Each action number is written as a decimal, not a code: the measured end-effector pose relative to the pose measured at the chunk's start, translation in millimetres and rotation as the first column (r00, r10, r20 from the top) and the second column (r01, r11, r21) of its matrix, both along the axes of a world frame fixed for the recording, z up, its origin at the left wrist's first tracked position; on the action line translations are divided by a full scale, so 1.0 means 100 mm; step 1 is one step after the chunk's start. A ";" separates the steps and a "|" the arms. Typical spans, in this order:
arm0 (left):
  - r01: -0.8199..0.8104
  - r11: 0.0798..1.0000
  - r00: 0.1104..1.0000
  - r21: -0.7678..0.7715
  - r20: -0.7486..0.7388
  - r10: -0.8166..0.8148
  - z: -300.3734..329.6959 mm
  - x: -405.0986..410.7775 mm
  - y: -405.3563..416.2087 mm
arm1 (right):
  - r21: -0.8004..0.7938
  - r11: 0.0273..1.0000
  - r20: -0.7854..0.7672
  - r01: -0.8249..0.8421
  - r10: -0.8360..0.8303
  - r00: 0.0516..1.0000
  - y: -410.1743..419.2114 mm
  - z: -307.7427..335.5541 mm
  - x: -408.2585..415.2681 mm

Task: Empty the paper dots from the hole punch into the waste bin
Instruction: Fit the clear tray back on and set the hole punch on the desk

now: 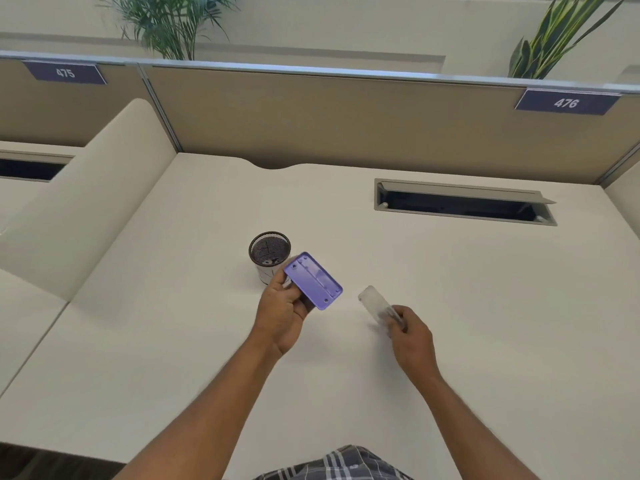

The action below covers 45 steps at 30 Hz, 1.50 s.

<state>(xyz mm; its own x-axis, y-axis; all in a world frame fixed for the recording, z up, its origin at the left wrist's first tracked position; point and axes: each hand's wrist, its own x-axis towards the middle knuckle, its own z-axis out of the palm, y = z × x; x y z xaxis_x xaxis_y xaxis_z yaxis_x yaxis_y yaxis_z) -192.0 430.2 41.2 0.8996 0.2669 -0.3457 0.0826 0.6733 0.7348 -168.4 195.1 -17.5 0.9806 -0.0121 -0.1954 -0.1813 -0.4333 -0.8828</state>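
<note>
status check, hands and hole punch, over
Left hand gripping purple hole punch, underside up, beside mesh waste bin. Right hand holding clear base cover, detached. Nothing blocking the bin.

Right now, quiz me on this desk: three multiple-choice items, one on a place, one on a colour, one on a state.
1. Where does the mesh bin stand relative to the hole punch?
A. Beyond it, toward the partition
B. Inside the cable slot
C. On the floor

2. What colour is the hole punch?
A. Red
B. Purple
C. Green

3. What is the state of the clear cover?
A. Clipped onto the punch
B. Lying in the bin
C. Off the punch, held apart

Answers: 1 A, the bin sits just behind the punch in the left hand. 2 B, its underside shows purple. 3 C, the right hand holds the cover apart.
</note>
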 end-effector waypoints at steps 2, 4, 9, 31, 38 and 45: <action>0.019 1.000 0.999 0.002 -0.031 -0.019 -0.03 -0.05 -0.11 | 0.098 0.995 0.036 -0.012 0.008 0.999 0.00 0.17 -0.03; 0.050 0.998 0.998 0.023 -0.044 -0.049 -0.06 -0.10 -0.22 | 0.159 0.986 0.091 -0.052 0.038 0.995 0.01 0.35 -0.06; 0.098 0.994 0.995 0.058 -0.028 -0.096 -0.07 -0.16 -0.47 | 0.045 0.974 0.321 -0.222 0.196 0.927 0.12 0.74 -0.16; 0.165 0.985 0.985 -0.049 0.067 -0.162 0.05 -0.27 -1.13 | -0.487 0.749 0.452 -0.449 0.656 0.605 -0.36 0.72 -0.43; 0.074 0.991 0.996 -0.109 -0.039 -0.079 0.17 -0.24 -1.22 | -0.546 0.724 0.493 -0.422 0.685 0.536 -0.42 0.65 -0.41; 0.016 0.997 0.995 -0.074 -0.098 -0.023 0.24 -0.14 -1.25 | -0.572 0.742 0.564 -0.350 0.665 0.489 -0.39 0.64 -0.38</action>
